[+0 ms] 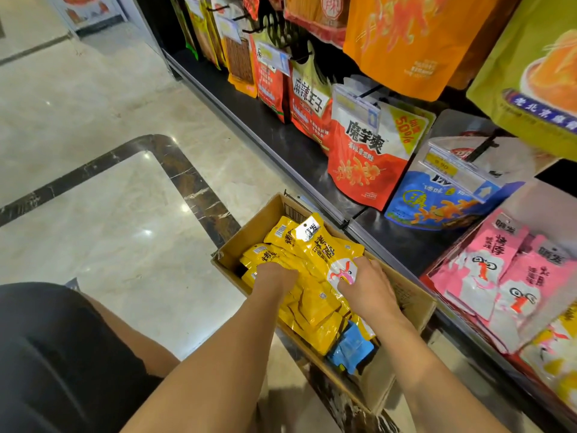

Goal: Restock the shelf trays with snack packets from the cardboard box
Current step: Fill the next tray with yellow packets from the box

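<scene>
Box: we see an open cardboard box (412,298) standing on the floor (125,214), at about 5 o'clock from the middle of our view. One long side lies just beside the shelf base. It is plain brown corrugated board, with a barcode-like print on the inner wall at its 12 o'clock end.
Contents: yellow packets (315,245) lie in a loose heap that fills most of the box. They are flat and oblong, in glossy, crinkled foil. One blue packet (352,348) sits at the heap's 5 o'clock end.
Print: each yellow face carries dark Chinese characters and a small white barcode patch. The top packet shows a white-and-pink cartoon figure. We cannot read the brand.
Left hand: our left hand (274,276) is knuckles-up at the heap's 9 o'clock side, fingers curled down among the packets. We cannot tell whether they close on one.
Right hand: our right hand (368,282) is at the 3 o'clock side, thumb and bent fingers clasping the top packet around the cartoon.
Tray: a red-rimmed shelf tray (429,276) at the box's 3 o'clock holds pink packets (499,264) in overlapping rows, printed with a cartoon in round glasses.
Pegs: toward 12 and 1 o'clock hang a red-and-white pouch (365,157) reading 魔芋爽 with a yellow "50%" corner, a blue pouch (437,204) under a clear price holder, and an orange-red pouch (309,104) reading 麻辣王子.
Floor: polished cream marble with a dark veined band.
</scene>
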